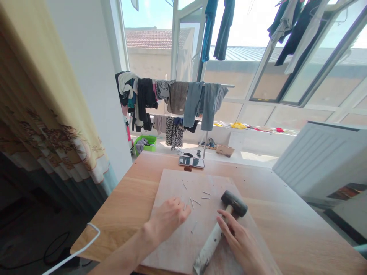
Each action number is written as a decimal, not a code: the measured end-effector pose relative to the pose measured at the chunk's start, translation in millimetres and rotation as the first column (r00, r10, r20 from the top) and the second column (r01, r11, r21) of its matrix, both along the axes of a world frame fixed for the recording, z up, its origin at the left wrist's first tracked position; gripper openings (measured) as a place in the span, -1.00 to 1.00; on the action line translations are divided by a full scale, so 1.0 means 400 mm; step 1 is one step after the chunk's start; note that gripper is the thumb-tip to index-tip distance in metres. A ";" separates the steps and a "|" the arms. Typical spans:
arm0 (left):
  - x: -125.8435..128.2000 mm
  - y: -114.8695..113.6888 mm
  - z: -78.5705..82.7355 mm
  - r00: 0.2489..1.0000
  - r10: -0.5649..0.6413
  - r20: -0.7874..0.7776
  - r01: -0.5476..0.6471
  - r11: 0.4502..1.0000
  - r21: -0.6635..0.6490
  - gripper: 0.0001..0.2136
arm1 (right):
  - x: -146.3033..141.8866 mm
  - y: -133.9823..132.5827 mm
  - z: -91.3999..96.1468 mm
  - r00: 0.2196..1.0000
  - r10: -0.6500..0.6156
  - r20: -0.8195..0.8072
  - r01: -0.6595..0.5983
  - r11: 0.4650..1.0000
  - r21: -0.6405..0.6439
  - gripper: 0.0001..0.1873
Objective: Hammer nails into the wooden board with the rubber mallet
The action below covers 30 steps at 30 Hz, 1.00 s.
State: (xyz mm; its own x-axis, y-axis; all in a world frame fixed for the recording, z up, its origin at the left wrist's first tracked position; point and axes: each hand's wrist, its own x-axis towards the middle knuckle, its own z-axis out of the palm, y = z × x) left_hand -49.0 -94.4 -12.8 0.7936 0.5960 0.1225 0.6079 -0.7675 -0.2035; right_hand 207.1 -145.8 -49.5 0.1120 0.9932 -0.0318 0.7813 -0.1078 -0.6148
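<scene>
My left hand [170,214] is closed low over a pale wooden board [174,183], fingers pinched on a thin nail [188,201] whose end pokes out above them. Several loose nails [197,202] lie scattered on the board, mostly just beyond and to the right of that hand. A mallet [234,203] with a black head and a worn whitish handle lies slantwise on the board's right part. Over the handle, just below the head, my right hand [242,238] has its fingers stretched out and apart, touching or nearly touching it.
The board rests on a wooden table [286,225]. A phone [191,162] lies at the table's far edge. Beyond stand a clothes rack [226,86] and a green basket [149,143]. A white bent rod [86,244] juts in at lower left; a curtain [65,114] hangs there.
</scene>
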 end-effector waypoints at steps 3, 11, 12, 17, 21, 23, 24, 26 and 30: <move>0.002 -0.018 0.004 0.997 0.037 0.065 -0.035 0.999 -0.034 -0.81 | -0.008 -0.007 -0.013 1.000 -0.022 0.017 0.022 0.999 0.028 -0.26; 0.171 -0.101 -0.007 0.911 0.286 0.298 -0.030 0.765 -0.643 -0.30 | 0.010 -0.004 -0.041 0.991 -0.021 -0.130 0.042 0.987 0.156 -0.37; 0.191 -0.094 -0.008 0.911 0.303 0.281 -0.037 0.737 -0.675 -0.34 | 0.009 -0.008 -0.041 0.986 -0.020 -0.166 0.052 0.980 0.190 -0.39; 0.180 -0.033 0.013 0.682 0.513 0.520 0.315 0.436 -0.843 -0.83 | -0.017 -0.020 -0.021 0.928 -0.109 -0.355 0.240 0.906 0.349 -0.37; 0.069 0.039 0.056 0.395 0.633 0.666 0.647 0.323 -0.690 -0.70 | -0.037 0.023 0.025 0.941 -0.050 -0.336 0.211 0.861 0.464 -0.48; 0.003 0.087 0.067 0.357 0.637 0.683 0.650 0.356 -0.671 -0.59 | -0.063 0.056 0.059 0.984 0.069 -0.164 0.016 0.884 0.468 -0.66; -0.028 0.113 0.066 0.343 0.653 0.676 0.614 0.388 -0.687 -0.56 | -0.083 0.072 0.078 0.984 0.167 -0.068 -0.120 0.888 0.444 -0.72; -0.085 0.161 0.052 0.296 0.695 0.655 0.460 0.497 -0.736 -0.57 | -0.135 0.099 0.110 0.913 0.393 0.108 -0.405 0.843 0.353 -0.77; -0.178 0.215 0.009 0.166 0.699 0.696 0.000 0.705 -0.709 -0.68 | -0.255 0.147 0.136 0.683 0.636 0.358 -0.706 0.702 0.099 -0.74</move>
State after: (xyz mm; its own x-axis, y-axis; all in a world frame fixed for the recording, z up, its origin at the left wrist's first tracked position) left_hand -120.3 -8.4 -9.1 0.0109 0.9895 0.1439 0.3020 -0.1404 0.9429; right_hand 105.0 -86.9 4.9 -0.6183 0.7784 0.1087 0.7257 0.6186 -0.3013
